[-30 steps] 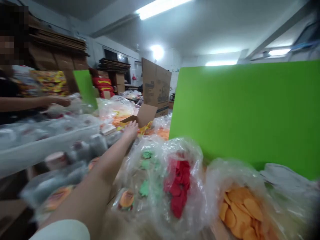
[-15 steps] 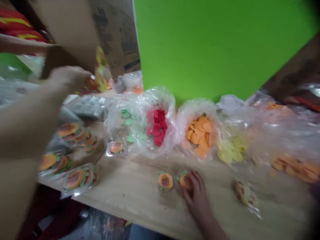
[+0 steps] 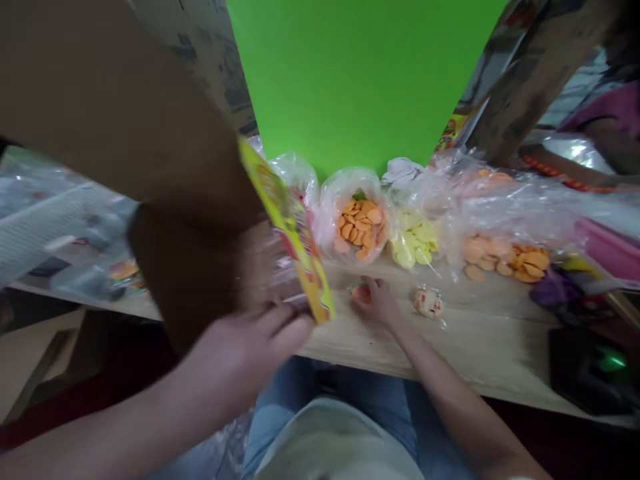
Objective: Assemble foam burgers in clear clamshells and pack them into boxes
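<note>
Orange burger piece (image 3: 358,292) within curled right fingers (image 3: 379,287), left fingers (image 3: 290,333) at the cardboard box (image 3: 190,267), their grip unclear.

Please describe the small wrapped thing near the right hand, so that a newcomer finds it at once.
Below the big green board runs the wooden table. Just right of the right hand lies the small wrapped thing. It is pale with reddish marks, unlike the orange piece at that hand.

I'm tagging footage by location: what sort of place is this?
Probably a small packing workshop: plastic bags of orange pieces and yellow pieces on a wooden table, and a cardboard box by the left hand.
</note>
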Action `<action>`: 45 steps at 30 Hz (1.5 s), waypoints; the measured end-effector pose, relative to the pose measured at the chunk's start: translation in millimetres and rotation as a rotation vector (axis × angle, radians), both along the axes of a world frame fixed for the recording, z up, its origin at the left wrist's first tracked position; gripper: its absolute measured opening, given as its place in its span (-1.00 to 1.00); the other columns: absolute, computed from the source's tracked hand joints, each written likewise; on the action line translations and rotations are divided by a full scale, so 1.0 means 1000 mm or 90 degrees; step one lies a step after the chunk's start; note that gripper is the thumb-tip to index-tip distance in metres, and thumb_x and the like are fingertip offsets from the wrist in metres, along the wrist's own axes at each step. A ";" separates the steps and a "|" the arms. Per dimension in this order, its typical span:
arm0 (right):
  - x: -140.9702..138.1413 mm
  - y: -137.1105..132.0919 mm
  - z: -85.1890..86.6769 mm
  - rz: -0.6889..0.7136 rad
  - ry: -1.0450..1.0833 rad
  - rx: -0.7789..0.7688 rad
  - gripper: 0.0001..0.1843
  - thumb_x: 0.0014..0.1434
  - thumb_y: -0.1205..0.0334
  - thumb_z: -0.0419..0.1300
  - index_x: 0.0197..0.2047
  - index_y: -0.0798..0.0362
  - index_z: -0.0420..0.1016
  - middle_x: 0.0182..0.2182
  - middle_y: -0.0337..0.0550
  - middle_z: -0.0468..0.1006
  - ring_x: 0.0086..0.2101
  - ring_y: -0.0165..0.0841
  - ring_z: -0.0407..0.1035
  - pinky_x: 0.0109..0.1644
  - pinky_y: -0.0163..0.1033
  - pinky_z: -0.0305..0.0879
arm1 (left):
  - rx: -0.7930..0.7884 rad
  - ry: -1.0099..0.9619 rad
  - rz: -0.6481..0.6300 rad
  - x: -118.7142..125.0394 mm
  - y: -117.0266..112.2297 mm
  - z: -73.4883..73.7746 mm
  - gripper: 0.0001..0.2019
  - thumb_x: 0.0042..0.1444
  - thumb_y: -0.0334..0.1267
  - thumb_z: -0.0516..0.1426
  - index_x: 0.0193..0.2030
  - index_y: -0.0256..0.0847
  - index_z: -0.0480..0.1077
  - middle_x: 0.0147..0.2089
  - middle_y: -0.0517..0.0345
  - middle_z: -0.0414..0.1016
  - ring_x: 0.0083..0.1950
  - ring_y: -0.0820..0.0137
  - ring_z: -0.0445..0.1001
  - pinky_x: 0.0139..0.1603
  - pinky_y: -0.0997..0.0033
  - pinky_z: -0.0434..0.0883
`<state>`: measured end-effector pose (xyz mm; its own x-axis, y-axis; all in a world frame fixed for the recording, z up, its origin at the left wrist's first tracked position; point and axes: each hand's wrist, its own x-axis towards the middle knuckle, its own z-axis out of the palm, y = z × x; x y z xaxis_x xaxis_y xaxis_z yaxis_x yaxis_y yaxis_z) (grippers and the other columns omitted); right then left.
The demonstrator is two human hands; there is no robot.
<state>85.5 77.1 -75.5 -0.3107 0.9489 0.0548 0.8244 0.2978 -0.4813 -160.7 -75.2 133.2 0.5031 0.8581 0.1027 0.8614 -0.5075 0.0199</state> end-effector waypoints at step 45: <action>0.085 -0.092 0.066 -0.067 -0.089 0.249 -0.69 0.18 0.31 -0.03 -0.02 0.04 0.35 -0.06 -0.04 0.38 0.10 -0.15 0.10 0.15 0.09 0.09 | 0.091 0.018 -0.091 0.129 0.153 -0.151 -0.54 0.11 -0.51 -0.10 0.18 -0.33 0.18 0.14 -0.17 0.27 0.25 0.15 0.08 0.26 -0.07 -0.12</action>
<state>170.4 -14.6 -9.6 -0.2432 0.8919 0.3812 0.9093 0.3465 -0.2305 -31.3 78.3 -17.3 0.6230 0.7557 0.2020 0.7799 -0.6202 -0.0849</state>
